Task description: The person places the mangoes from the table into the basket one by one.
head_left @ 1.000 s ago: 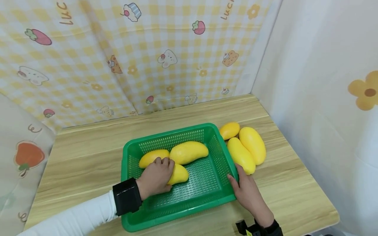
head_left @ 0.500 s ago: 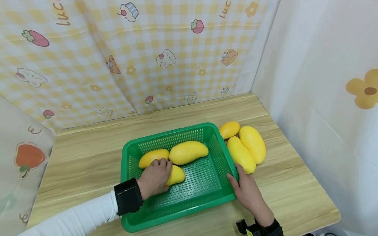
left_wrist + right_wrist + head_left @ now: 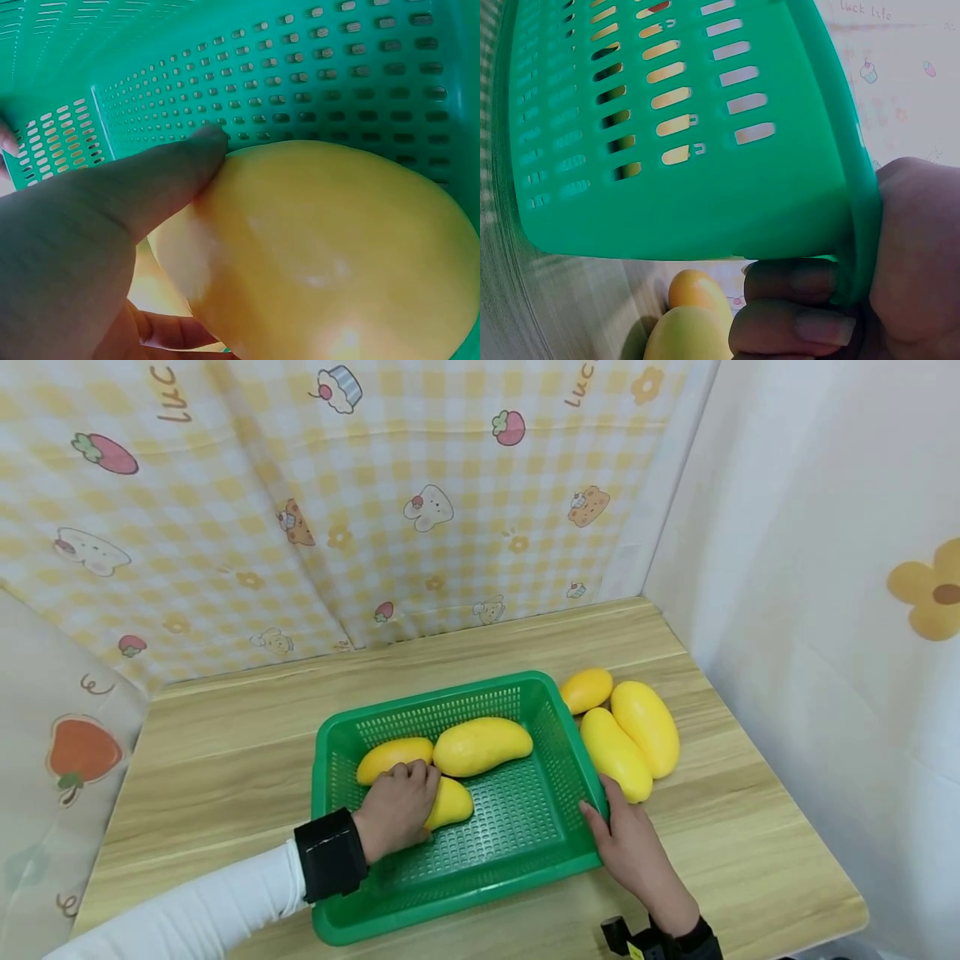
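Note:
Inside a green plastic basket [image 3: 420, 914] lie several yellow mangoes. My left hand [image 3: 399, 810] grips the nearest mango [image 3: 452, 802] from above; in the left wrist view the thumb and fingers curl round this mango [image 3: 322, 240]. Behind it in the basket are a smaller mango [image 3: 393, 757] and a larger mango [image 3: 482, 746]. With its thumb inside and fingers outside, my right hand [image 3: 633, 852] holds the basket's right rim. The right wrist view shows fingers [image 3: 791, 322] hooked under the rim [image 3: 866, 202].
To the right of the basket, an orange-yellow mango [image 3: 587, 690] and two larger mangoes [image 3: 617, 756] lie together on the wooden table [image 3: 750, 827]. A patterned cloth [image 3: 360, 485] hangs behind the table, and a white curtain [image 3: 810, 568] stands on the right.
My left hand has shifted slightly left within the basket, with the gripped mango. The right hand keeps its hold on the rim. The head view shifts slightly.

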`<action>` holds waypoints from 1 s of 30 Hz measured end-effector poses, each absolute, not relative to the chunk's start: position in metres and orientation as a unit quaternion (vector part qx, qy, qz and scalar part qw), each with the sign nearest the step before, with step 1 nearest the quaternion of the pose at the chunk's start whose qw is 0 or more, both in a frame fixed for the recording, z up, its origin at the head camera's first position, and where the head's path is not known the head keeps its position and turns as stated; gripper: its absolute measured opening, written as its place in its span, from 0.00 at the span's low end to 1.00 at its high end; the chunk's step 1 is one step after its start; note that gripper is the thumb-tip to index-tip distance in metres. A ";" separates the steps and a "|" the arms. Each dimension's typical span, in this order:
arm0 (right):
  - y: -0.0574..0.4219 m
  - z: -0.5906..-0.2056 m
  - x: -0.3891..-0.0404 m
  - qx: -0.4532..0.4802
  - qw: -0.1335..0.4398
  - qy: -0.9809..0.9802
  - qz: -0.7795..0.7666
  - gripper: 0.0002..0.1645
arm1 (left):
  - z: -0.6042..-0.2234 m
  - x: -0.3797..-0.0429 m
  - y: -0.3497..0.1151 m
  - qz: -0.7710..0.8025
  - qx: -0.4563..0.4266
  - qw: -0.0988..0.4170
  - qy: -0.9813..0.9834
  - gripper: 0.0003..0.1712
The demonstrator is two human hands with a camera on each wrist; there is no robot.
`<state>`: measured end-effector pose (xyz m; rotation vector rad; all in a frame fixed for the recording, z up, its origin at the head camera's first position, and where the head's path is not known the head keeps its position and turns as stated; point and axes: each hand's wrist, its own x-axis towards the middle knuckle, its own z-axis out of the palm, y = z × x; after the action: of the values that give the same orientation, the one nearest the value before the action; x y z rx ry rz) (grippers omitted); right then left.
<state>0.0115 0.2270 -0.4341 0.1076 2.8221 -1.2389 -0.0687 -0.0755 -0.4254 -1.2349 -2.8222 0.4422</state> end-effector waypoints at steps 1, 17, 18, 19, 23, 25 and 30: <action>0.227 -0.435 0.011 0.034 0.027 0.915 -0.401 0.27 | -0.425 -0.069 -0.076 0.143 -0.396 0.015 -0.907 0.48; 0.227 -0.432 0.012 0.034 0.033 0.915 -0.401 0.27 | -0.418 -0.071 -0.073 0.138 -0.407 0.003 -0.903 0.52; 0.228 -0.432 0.012 0.035 0.034 0.915 -0.401 0.27 | -0.417 -0.072 -0.073 0.135 -0.412 0.002 -0.901 0.51; 0.228 -0.432 0.012 0.035 0.034 0.915 -0.401 0.27 | -0.416 -0.072 -0.074 0.136 -0.418 0.006 -0.898 0.51; 0.228 -0.432 0.012 0.035 0.031 0.915 -0.402 0.27 | -0.407 -0.077 -0.075 0.143 -0.437 0.019 -0.888 0.51; 0.228 -0.433 0.012 0.034 0.029 0.915 -0.400 0.27 | -0.400 -0.081 -0.077 0.138 -0.439 0.017 -0.888 0.51; 0.228 -0.434 0.011 0.035 0.027 0.917 -0.397 0.27 | -0.376 -0.091 -0.083 0.096 -0.414 -0.010 -0.905 0.52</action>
<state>0.0114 0.2276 -0.4338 0.1080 2.8317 -1.2259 -0.0905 -0.0826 -0.3763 -1.3098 -2.8609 0.3022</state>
